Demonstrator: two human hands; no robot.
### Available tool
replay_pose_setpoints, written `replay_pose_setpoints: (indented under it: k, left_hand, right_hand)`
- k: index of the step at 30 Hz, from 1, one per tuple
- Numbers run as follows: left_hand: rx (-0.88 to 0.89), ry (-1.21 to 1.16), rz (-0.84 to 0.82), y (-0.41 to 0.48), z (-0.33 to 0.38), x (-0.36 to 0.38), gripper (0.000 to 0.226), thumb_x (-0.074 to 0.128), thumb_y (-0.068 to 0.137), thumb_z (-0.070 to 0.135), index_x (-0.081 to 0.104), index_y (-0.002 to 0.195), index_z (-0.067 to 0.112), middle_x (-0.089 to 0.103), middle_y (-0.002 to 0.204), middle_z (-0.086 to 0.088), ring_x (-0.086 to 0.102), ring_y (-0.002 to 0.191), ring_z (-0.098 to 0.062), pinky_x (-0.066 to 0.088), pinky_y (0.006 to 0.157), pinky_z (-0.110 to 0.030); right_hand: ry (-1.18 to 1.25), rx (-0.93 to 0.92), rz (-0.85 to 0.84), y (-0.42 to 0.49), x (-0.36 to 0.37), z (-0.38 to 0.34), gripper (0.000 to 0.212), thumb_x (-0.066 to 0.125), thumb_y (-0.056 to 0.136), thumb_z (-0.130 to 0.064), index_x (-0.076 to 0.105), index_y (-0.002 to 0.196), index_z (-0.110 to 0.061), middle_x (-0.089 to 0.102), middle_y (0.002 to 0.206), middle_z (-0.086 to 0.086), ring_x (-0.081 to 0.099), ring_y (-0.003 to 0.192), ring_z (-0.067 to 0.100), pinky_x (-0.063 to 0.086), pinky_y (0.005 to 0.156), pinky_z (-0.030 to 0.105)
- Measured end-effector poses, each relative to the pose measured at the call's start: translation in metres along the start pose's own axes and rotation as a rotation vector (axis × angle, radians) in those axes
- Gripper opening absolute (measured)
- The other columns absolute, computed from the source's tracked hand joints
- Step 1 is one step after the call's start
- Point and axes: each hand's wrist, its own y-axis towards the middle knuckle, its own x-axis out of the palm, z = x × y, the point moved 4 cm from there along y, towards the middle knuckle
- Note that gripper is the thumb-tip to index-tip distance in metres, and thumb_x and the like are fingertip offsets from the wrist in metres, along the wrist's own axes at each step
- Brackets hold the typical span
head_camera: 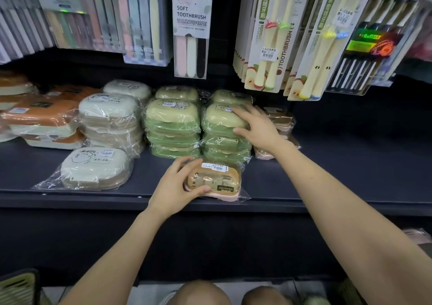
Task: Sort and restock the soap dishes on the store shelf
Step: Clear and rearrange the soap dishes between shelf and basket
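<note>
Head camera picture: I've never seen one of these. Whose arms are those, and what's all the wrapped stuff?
No machine here. A person wears one camera on the head, which looks down at their own two bare arms. They face a dark store shelf of plastic-wrapped soap dishes sorted by colour: orange dishes, cream dishes, green ones. Above hang toothbrush packs. The left hand holds a brown and pink soap dish near the shelf's front. The right hand rests spread on top of the right green stack.
</note>
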Motion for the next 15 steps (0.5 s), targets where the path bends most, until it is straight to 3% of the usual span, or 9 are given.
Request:
replay_pose_setpoints:
  k: [3, 6, 8, 11, 15]
  left_hand:
    - [-0.003, 0.009, -0.007, 0.0, 0.0, 0.0, 0.082, 0.056, 0.067, 0.078, 0.047, 0.137, 0.037, 0.037, 0.142, 0.013, 0.041, 0.126, -0.008, 0.038, 0.106, -0.032]
    - [-0.012, 0.002, -0.009, -0.001, 0.001, -0.001, 0.081, 0.054, 0.065, 0.075, 0.048, 0.137, 0.038, 0.037, 0.142, 0.013, 0.043, 0.124, -0.009, 0.04, 0.105, -0.033]
    - [-0.011, -0.016, -0.002, -0.001, 0.002, -0.002, 0.08, 0.055, 0.065, 0.073, 0.048, 0.136, 0.037, 0.038, 0.141, 0.013, 0.043, 0.124, -0.009, 0.04, 0.105, -0.033]
    - [-0.001, -0.02, 0.001, -0.002, 0.004, -0.003, 0.08, 0.057, 0.066, 0.07, 0.049, 0.137, 0.033, 0.039, 0.14, 0.012, 0.04, 0.127, -0.008, 0.037, 0.107, -0.032]
    - [0.004, -0.012, 0.002, -0.002, 0.005, -0.004, 0.074, 0.064, 0.071, 0.061, 0.048, 0.138, 0.032, 0.038, 0.143, 0.01, 0.038, 0.129, -0.007, 0.035, 0.108, -0.029]
  right_hand:
    - [-0.052, -0.012, 0.209, -0.025, -0.007, -0.009, 0.064, 0.065, 0.089, -0.038, 0.04, 0.146, -0.024, 0.036, 0.152, 0.009, 0.027, 0.141, 0.035, 0.031, 0.11, 0.045]
    - [-0.008, -0.125, 0.419, -0.068, -0.006, -0.023, 0.048, 0.067, 0.088, -0.037, 0.058, 0.129, -0.016, 0.059, 0.129, 0.007, 0.051, 0.118, 0.027, 0.04, 0.096, 0.037]
    - [0.043, -0.171, 0.254, -0.094, 0.011, -0.03, 0.045, 0.063, 0.088, -0.046, 0.062, 0.124, -0.019, 0.062, 0.124, -0.001, 0.053, 0.116, 0.019, 0.04, 0.095, 0.032]
    - [0.011, -0.159, -0.077, -0.117, 0.047, -0.032, 0.065, 0.064, 0.083, -0.057, 0.047, 0.14, -0.031, 0.042, 0.147, -0.006, 0.036, 0.134, 0.017, 0.032, 0.106, 0.033]
    - [0.021, -0.105, -0.059, -0.123, 0.061, -0.033, 0.067, 0.064, 0.086, -0.051, 0.038, 0.146, -0.034, 0.026, 0.156, 0.004, 0.025, 0.141, 0.025, 0.033, 0.111, 0.039]
